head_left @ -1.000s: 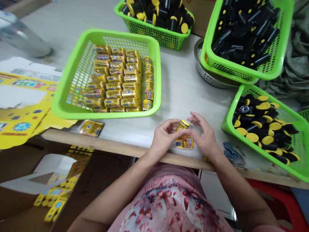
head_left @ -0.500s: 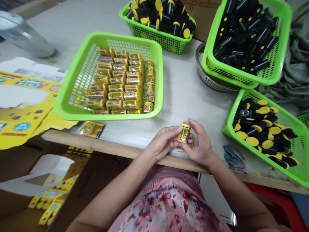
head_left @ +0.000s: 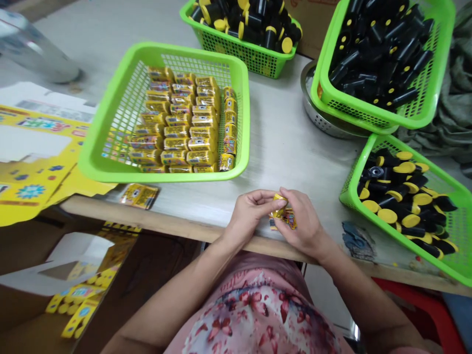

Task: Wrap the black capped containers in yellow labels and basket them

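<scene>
A small yellow-wrapped bottle (head_left: 279,212) with a yellow cap is between my two hands, close to the table's front edge. My left hand (head_left: 251,212) pinches it near the cap, thumb on top. From the other side my right hand (head_left: 303,220) closes round it, and the fingers hide much of its body. Under the hands a printed yellow wrapper (head_left: 289,219) lies on the table, partly covered. To the left, a green basket (head_left: 241,105) holds rows of yellow-wrapped bottles (head_left: 201,132) lying on their sides.
Black bottles with yellow caps fill the right basket (head_left: 348,187) and back basket (head_left: 236,55). Plain black bottles fill a stacked basket (head_left: 438,78) over a metal colander (head_left: 320,115). A wrapper stack (head_left: 140,195), blue rag (head_left: 357,240) and yellow cardboard (head_left: 33,189) lie along the front.
The bottle has tipped between my hands, and my fingers now cover more of it. My left thumb has moved over the cap. The baskets keep their places on the table.
</scene>
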### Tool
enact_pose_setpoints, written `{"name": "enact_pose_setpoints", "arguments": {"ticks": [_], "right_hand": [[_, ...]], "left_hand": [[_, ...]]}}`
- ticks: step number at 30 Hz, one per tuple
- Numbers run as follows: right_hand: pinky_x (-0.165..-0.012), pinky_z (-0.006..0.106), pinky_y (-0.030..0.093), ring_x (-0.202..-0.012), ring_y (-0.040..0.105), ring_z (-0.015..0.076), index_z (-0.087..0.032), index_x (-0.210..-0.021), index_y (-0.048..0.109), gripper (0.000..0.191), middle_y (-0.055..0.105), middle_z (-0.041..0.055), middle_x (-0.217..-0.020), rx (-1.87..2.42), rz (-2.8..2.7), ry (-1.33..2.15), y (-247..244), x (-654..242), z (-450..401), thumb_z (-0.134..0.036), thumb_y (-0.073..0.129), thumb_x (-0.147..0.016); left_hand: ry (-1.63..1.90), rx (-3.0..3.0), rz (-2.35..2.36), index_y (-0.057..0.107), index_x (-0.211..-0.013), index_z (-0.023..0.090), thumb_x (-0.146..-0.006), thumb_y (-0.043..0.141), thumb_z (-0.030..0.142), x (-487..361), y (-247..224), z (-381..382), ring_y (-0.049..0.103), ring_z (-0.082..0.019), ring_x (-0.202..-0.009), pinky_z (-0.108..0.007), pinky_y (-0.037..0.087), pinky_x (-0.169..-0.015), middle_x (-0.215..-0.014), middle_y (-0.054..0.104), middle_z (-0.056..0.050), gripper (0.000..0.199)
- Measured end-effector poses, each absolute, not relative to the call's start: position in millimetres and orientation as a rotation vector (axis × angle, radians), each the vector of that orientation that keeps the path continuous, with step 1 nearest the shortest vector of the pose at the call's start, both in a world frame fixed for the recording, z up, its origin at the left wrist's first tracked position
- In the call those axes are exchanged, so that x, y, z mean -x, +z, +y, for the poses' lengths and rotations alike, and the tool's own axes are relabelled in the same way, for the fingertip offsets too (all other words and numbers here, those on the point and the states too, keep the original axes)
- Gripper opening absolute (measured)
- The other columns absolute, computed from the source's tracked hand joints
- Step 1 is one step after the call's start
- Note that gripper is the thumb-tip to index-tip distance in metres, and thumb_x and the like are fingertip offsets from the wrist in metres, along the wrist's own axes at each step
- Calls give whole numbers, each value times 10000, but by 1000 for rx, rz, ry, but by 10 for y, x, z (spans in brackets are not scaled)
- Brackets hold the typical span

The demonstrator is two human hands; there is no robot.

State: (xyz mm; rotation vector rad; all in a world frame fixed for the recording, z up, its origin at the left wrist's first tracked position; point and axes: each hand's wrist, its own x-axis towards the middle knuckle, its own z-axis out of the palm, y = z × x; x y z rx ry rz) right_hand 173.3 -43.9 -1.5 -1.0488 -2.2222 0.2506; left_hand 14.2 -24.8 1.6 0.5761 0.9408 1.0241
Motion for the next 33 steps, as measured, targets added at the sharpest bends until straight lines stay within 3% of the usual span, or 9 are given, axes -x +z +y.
{"name": "enact_pose_setpoints", "arguments": {"ticks": [6,9,11,13,16,19,25,33], "right_hand": [[-972,530,559,-1181,602,299,-252,-1562,198,740,613,152,-1252,1058,-2237,246,5,-1717,-440,-139,530,-910],[-1044,561,521,-1311,523,309,-276,-1565,217,732,551,150,-1392,1066,-2340,333,163,-1804,-438,-136,523,-915],[-1089,578,487,-1389,452,309,-280,-1552,278,708,513,123,-1471,1004,-2504,341,278,-1891,-415,-65,457,-902],[-1086,570,494,-1362,484,296,-276,-1520,362,705,566,100,-1433,927,-2636,289,378,-1965,-363,-1,394,-872],[-1003,510,562,-1188,613,270,-238,-1452,457,610,670,114,-1262,847,-2663,206,528,-1990,-223,-12,412,-888],[-959,434,582,-1123,645,243,-218,-1393,504,481,676,124,-1208,870,-2596,189,722,-1886,17,-82,492,-932],[-967,439,551,-1103,657,242,-231,-1261,608,318,692,116,-1179,842,-2539,226,1049,-1369,755,-189,565,-949],[-927,384,518,-1027,660,230,-251,-1097,719,336,753,42,-1072,764,-3185,439,1019,-662,1348,-77,648,-818]], "left_hand": [[1113,-664,1023,772,-768,172,-482,946,327,-170,68,-257,650,-153,-673,-277,541,-709,-734,745,-7,369],[1095,-653,941,769,-795,172,-507,937,347,-171,58,-263,646,-148,-663,-279,542,-722,-721,732,-2,376],[1096,-657,868,769,-810,169,-535,925,383,-173,37,-276,658,-156,-694,-294,546,-764,-746,739,-13,382],[1091,-675,804,772,-834,165,-544,921,415,-161,22,-298,679,-179,-762,-310,545,-806,-806,754,-36,411],[1058,-678,771,753,-1046,164,-562,922,410,-64,33,-353,698,-209,-883,-338,540,-869,-947,765,-68,569],[1076,-735,853,665,-1263,183,-609,904,374,142,45,-415,692,-230,-983,-359,537,-903,-1100,746,-97,722],[1016,-935,1007,754,-1064,146,-715,795,401,419,-50,-442,695,-244,-959,-371,548,-898,-1071,758,-126,434],[943,-1046,1010,765,-1025,144,-774,719,437,407,-90,-439,690,-220,-876,-333,537,-814,-984,751,-100,389]]}}
